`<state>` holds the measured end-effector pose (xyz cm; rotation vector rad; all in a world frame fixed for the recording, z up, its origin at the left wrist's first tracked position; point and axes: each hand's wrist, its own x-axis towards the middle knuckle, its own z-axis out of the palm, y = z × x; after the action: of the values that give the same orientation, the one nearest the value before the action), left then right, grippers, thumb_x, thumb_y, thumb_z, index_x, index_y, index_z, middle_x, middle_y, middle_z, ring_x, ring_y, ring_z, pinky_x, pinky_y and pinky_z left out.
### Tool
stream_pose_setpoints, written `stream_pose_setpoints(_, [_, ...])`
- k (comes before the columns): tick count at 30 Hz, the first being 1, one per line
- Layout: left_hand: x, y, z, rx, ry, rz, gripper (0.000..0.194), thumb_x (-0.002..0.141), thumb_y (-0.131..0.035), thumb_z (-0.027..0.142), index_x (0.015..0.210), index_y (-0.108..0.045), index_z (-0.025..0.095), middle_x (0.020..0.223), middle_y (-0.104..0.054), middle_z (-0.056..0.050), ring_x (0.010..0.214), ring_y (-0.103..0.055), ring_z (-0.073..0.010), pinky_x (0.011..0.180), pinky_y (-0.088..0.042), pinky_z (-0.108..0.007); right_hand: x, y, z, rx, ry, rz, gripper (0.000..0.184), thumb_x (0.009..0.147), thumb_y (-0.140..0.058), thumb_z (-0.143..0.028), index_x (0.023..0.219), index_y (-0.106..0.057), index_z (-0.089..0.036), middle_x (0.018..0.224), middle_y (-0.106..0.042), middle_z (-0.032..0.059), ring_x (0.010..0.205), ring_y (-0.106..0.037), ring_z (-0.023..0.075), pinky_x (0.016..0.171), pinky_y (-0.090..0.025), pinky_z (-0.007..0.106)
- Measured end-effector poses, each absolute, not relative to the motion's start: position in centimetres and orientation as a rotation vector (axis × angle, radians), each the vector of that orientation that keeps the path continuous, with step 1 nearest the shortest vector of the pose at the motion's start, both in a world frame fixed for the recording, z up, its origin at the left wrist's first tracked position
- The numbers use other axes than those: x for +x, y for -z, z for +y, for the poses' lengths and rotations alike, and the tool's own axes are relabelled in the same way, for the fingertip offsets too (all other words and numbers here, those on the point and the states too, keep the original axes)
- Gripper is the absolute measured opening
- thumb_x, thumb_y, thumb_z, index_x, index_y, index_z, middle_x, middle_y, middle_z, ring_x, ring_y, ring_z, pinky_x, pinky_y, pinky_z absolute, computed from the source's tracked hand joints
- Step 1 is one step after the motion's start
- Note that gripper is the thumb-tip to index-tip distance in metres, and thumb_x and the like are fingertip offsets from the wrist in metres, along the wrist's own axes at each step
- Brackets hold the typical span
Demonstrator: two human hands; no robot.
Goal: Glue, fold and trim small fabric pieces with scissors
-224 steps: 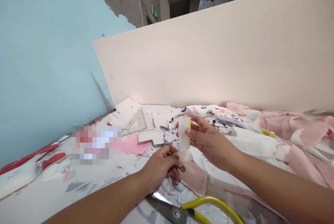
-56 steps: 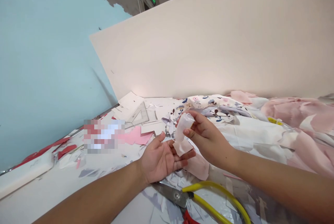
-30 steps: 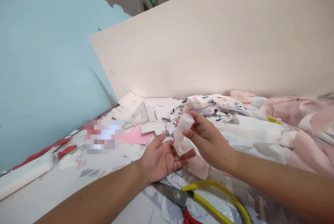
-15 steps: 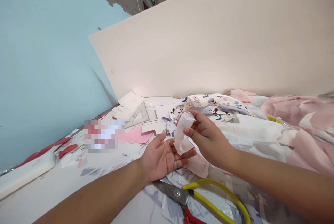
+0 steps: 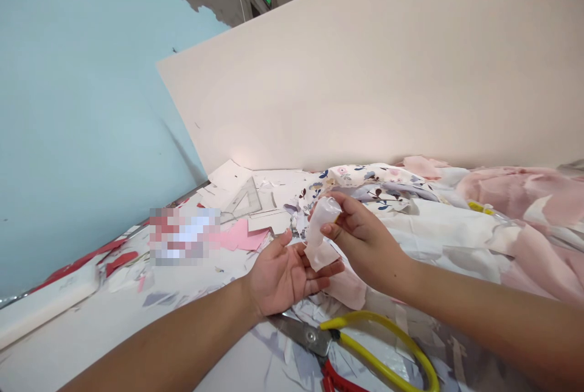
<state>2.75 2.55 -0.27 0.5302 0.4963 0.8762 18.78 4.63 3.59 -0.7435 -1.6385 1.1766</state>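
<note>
My right hand pinches a small strip of white, slightly sheer fabric between thumb and fingers. The strip is folded over at its top, and a bit of yellow edge shows beside my thumb; what that belongs to is hidden. Palm up, my left hand is open with its fingers stretched out under the strip's loose lower end, which lies over or just above the fingertips. Below my left hand are scissors with yellow handles, their blades pointing left. A red handle shows beneath them.
A clear set square and pink paper pieces lie behind my left hand. Floral fabric and pink fabric are heaped along the back and right. A tall pale panel stands behind, with scraps scattered around.
Earlier my left hand pinched the strip's lower end; it has since let go and turned palm up. The strip's top is now folded over. Over the last second, both hands stay nearly still.
</note>
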Motion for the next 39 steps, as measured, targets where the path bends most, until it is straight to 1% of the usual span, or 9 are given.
stream_pose_setpoints(4, [2.77, 0.21, 2.49, 0.516, -0.886, 0.517, 0.05, 0.082, -0.037, 0.049, 0.099, -0.058, 0.007, 0.096, -0.064, -0.013, 0.101, -0.058, -0.03, 0.083, -0.04, -0.035, 18.85, -3.62, 4.61, -0.726, -1.173, -1.658, 0.02, 0.079, -0.052, -0.027, 0.098, -0.048, -0.023, 0.086, -0.057, 0.0029, 0.078, -0.058, 0.0197, 0.072, -0.051, 0.039])
stream_pose_setpoints(8, [2.79, 0.25, 2.45, 0.512, -0.888, 0.519, 0.049, 0.082, -0.037, 0.048, 0.098, -0.058, 0.006, 0.096, -0.064, -0.014, 0.102, -0.058, -0.0307, 0.082, -0.041, -0.034, 18.89, -3.62, 4.56, -0.71, -1.181, -1.661, 0.018, 0.081, -0.051, -0.026, 0.098, -0.047, -0.024, 0.084, -0.056, 0.0018, 0.078, -0.058, 0.0188, 0.073, -0.051, 0.038])
stream_pose_setpoints(17, [2.88, 0.08, 2.33, 0.515, -0.897, 0.52, 0.046, 0.082, -0.038, 0.048, 0.091, -0.06, 0.007, 0.091, -0.065, -0.013, 0.1, -0.059, -0.0304, 0.081, -0.042, -0.034, 18.9, -3.75, 4.43, -0.715, -1.161, -1.672, 0.021, 0.081, -0.05, -0.024, 0.102, -0.046, -0.023, 0.085, -0.056, 0.0016, 0.076, -0.058, 0.0175, 0.072, -0.05, 0.037])
stream_pose_setpoints(25, [2.8, 0.14, 2.37, 0.518, -0.896, 0.518, 0.048, 0.083, -0.038, 0.048, 0.094, -0.059, 0.007, 0.097, -0.064, -0.013, 0.102, -0.057, -0.0306, 0.081, -0.042, -0.034, 18.95, -3.48, 4.51, -0.72, -1.148, -1.674, 0.023, 0.082, -0.05, -0.024, 0.104, -0.045, -0.023, 0.086, -0.056, 0.002, 0.078, -0.056, 0.0177, 0.07, -0.048, 0.034])
stream_pose_setpoints(30, [2.79, 0.06, 2.36, 0.514, -0.893, 0.525, 0.048, 0.083, -0.037, 0.047, 0.095, -0.059, 0.007, 0.097, -0.063, -0.014, 0.102, -0.057, -0.0312, 0.08, -0.042, -0.034, 18.89, -3.52, 4.76, -0.697, -1.103, -1.693, 0.021, 0.081, -0.051, -0.024, 0.102, -0.047, -0.022, 0.088, -0.057, 0.003, 0.081, -0.055, 0.0186, 0.068, -0.047, 0.032])
stream_pose_setpoints(39, [2.81, 0.13, 2.29, 0.524, -0.894, 0.527, 0.048, 0.082, -0.038, 0.047, 0.096, -0.059, 0.006, 0.1, -0.063, -0.015, 0.103, -0.057, -0.031, 0.082, -0.042, -0.035, 18.99, -3.42, 5.05, -0.644, -1.057, -1.726, 0.016, 0.083, -0.049, -0.021, 0.098, -0.047, -0.025, 0.086, -0.057, 0.0006, 0.079, -0.055, 0.0171, 0.07, -0.046, 0.032])
